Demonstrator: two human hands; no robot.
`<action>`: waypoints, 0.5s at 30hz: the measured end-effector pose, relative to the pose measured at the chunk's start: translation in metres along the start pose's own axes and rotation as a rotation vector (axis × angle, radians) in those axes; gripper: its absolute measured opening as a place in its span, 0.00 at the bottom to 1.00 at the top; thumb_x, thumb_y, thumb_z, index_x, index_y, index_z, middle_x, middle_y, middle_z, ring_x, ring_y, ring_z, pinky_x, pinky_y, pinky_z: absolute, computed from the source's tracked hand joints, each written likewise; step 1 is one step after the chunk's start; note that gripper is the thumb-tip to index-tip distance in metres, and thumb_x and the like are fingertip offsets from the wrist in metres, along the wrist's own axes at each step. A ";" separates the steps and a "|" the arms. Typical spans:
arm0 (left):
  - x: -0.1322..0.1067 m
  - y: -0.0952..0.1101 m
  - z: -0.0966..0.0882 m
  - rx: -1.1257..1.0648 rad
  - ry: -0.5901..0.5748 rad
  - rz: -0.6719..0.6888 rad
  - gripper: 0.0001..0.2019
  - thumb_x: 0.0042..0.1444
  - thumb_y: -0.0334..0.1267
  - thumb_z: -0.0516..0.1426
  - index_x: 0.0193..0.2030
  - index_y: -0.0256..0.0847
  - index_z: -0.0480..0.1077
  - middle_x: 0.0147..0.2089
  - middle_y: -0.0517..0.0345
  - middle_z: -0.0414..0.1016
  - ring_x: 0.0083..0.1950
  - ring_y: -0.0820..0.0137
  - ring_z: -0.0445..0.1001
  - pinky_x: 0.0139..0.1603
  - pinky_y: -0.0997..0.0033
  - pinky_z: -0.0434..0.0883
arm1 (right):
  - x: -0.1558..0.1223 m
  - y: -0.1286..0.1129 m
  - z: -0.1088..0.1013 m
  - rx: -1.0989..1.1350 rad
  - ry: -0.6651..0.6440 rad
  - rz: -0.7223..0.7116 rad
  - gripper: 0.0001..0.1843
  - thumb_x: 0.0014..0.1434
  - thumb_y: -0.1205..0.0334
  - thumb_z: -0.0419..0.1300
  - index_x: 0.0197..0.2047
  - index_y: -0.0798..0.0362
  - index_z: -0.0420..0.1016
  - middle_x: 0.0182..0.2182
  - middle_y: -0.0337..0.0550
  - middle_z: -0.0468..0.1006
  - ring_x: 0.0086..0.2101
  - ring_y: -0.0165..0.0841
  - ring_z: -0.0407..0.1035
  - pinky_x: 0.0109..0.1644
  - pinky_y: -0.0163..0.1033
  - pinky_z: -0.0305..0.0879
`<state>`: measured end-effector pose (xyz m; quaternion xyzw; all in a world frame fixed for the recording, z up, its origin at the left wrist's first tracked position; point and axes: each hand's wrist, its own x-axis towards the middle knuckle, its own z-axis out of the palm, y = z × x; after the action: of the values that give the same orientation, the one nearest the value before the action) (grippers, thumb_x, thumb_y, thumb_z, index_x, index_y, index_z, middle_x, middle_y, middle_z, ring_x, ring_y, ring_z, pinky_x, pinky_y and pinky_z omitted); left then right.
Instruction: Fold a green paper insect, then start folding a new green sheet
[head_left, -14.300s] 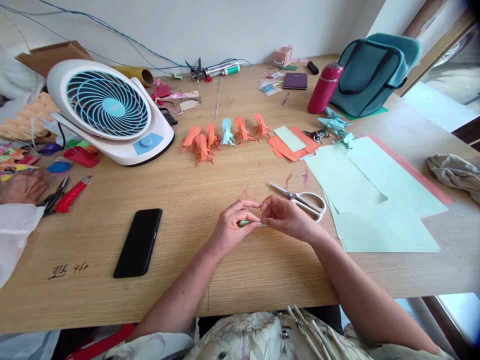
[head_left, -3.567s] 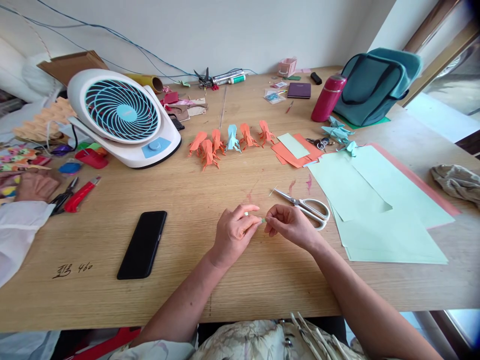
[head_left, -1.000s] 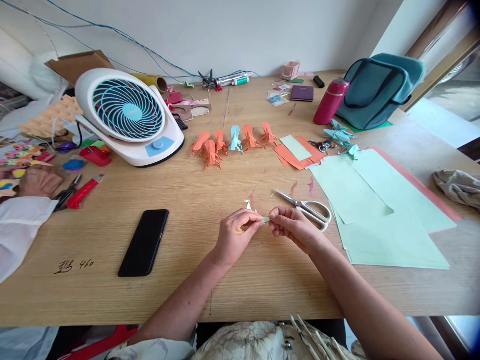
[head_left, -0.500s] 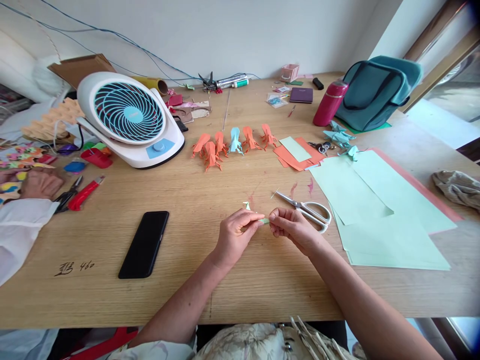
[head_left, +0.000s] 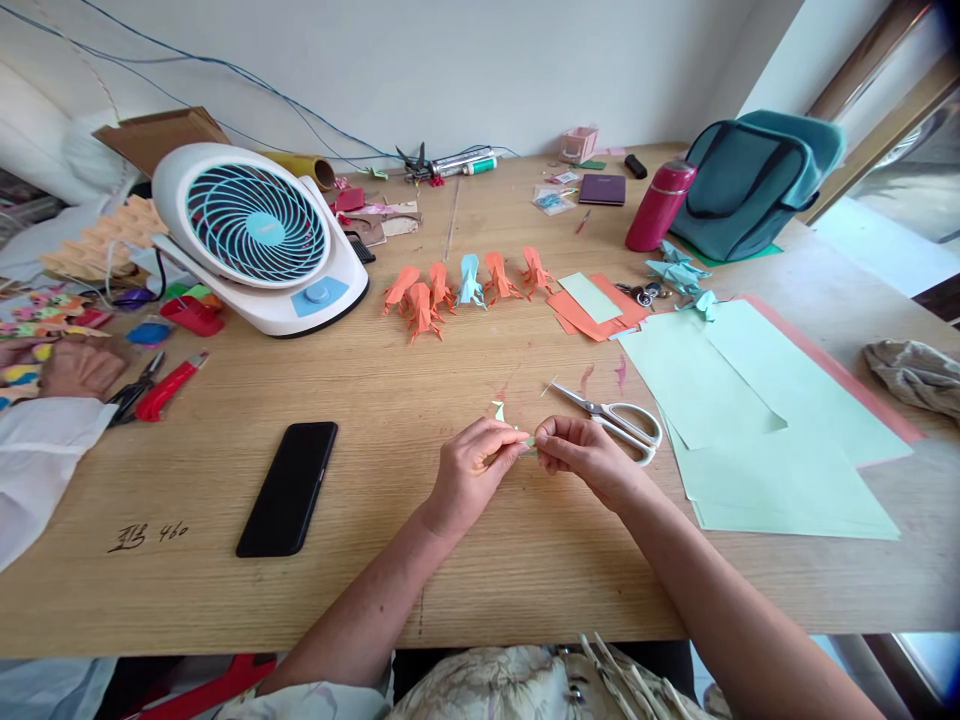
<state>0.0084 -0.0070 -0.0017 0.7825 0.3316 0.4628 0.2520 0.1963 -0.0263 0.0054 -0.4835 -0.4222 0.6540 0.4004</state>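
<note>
Green paper (head_left: 529, 442): tiny bit, sitting right in the gap between the two hands, left of the scissors (head_left: 598, 409) and nearer the person than the blades.
Paper's long axis: looks roughly sideways, hand to hand, but from my end so little shows that I wouldn't swear to it.
Paper vs hands: that sideways line is the bit I'd watch. It's off the left hand's fingertips to the right, and off the right hand's to the left. Neither hand is nearer, both touch it.
Left hand (head_left: 480, 465): farther from the scissors, fingers bent over, thumb underneath, pinched on the paper's left end.
Right hand (head_left: 577, 447): just left of the scissors' handles, fingers curled in, thumb and forefinger pinching the right end.
Pale tip (head_left: 499, 411): pokes out past the left fingers, left of the scissors' blades. Same piece? Can't tell, knuckles are in the way.
Green sheets (head_left: 780, 490): right of the scissors, just beside the handles.
Bugs (head_left: 425, 310): folded paper, mostly orange, beyond the scissors and off left.
Phone (head_left: 288, 490): well left of the scissors, lying flat.
</note>
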 end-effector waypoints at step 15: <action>0.001 0.002 0.001 0.050 -0.005 0.013 0.03 0.60 0.29 0.62 0.39 0.39 0.77 0.36 0.54 0.79 0.37 0.71 0.77 0.40 0.73 0.73 | 0.000 0.003 0.001 0.068 -0.030 -0.014 0.18 0.52 0.47 0.70 0.32 0.52 0.75 0.25 0.37 0.74 0.27 0.28 0.65 0.33 0.36 0.61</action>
<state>0.0098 -0.0081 0.0000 0.7918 0.3372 0.4543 0.2302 0.1949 -0.0270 0.0026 -0.4568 -0.4092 0.6724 0.4145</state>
